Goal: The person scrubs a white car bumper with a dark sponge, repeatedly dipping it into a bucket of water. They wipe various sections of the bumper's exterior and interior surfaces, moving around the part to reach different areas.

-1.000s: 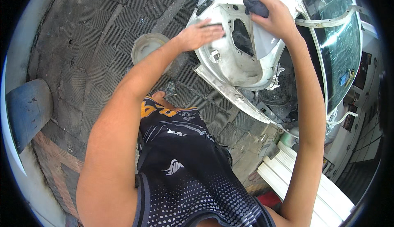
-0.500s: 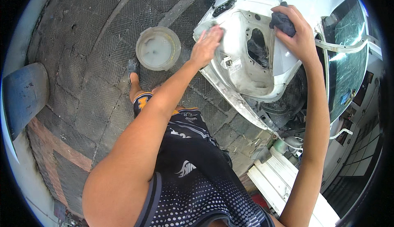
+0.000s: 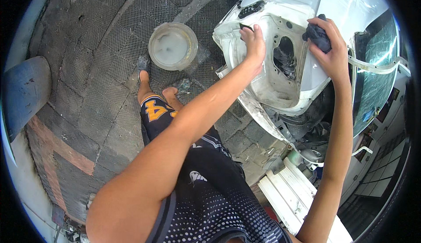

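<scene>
My left hand (image 3: 254,47) is raised over the corner of a white car body (image 3: 228,36), its fingers partly bent. A small dark flat piece (image 3: 245,26) shows at its fingertips; its kind is unclear. My right hand (image 3: 333,52) is closed round a crumpled dark grey cloth (image 3: 317,34), beside the edge of the pale panel above the recess. Between both hands lies the recessed bare panel (image 3: 274,85), smudged grey, with a large dark oval opening (image 3: 284,54) and small holes.
A round bucket (image 3: 193,61) of cloudy water stands on the dark textured floor mats (image 3: 114,58), left of the car. A blue barrel-like container (image 3: 26,96) is at the far left. White slatted boards (image 3: 287,190) lie at lower right, below the car's dark wheel area.
My left hand has moved right from the car's outer edge, and the dark piece now shows at its fingers. My right hand still grips the cloth. The whole view has shifted slightly.
</scene>
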